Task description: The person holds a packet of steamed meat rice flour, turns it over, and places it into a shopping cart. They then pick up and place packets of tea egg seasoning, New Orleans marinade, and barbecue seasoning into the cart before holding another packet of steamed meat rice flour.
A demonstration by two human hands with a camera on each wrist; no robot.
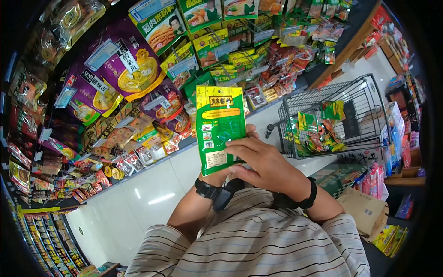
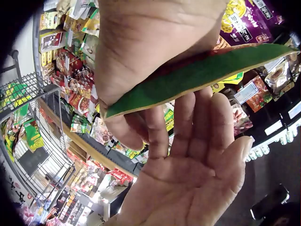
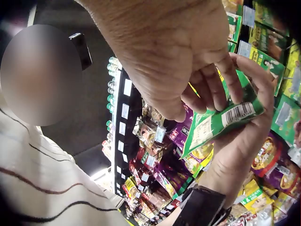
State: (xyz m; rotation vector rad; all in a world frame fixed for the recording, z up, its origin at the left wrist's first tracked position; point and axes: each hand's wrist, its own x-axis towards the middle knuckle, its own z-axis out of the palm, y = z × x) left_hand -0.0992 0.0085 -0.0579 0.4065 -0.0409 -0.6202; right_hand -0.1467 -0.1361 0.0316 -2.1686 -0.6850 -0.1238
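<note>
A green and yellow seasoning packet (image 1: 220, 129) is held upright in front of the chest, its printed back with small pictures and a text panel facing up. My left hand (image 3: 237, 148) grips it from behind and below, the fingers wrapping past its edge in the right wrist view. In the left wrist view the packet shows edge-on as a thin green strip between the two hands. My right hand (image 1: 265, 159) has its loosely bent fingers (image 3: 230, 82) lying against the printed face near the barcode, the thumb apart from them.
Shelves ahead carry hanging green seasoning packets (image 1: 210, 48) and large purple pouches (image 1: 134, 69). A wire shopping cart (image 1: 364, 113) with several green and yellow packets stands to the right on the tiled floor (image 1: 124, 217). A brown paper bag (image 1: 364, 212) is beside the body.
</note>
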